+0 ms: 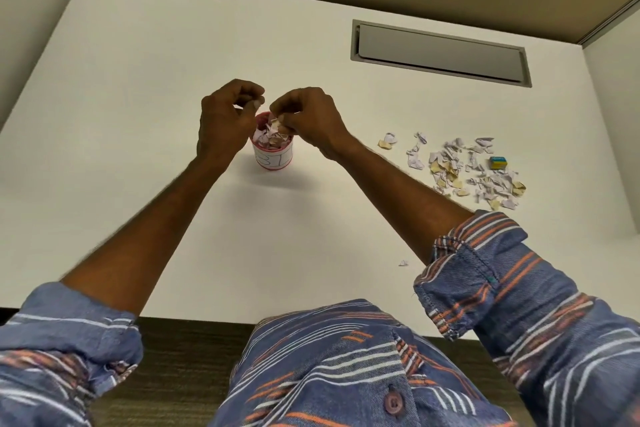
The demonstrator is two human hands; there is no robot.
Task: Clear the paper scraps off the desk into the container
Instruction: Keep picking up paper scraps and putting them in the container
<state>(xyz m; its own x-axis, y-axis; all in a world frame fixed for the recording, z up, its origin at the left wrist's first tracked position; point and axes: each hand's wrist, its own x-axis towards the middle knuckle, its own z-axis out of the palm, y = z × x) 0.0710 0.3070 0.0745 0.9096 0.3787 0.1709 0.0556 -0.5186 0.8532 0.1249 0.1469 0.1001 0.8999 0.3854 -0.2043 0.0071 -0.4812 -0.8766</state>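
Container (pixel 273 158): heaped near rim; more may spill.
Right hand (pixel 308 118): fingers pinching scraps (pixel 276 123) above container.
Left hand (pixel 227 118): fingers curled; contents unclear.

Bare desk (pixel 138 114) lies left of the container (pixel 273 158); paper scraps (pixel 474 170) and a small block (pixel 498 162) crowd the right side
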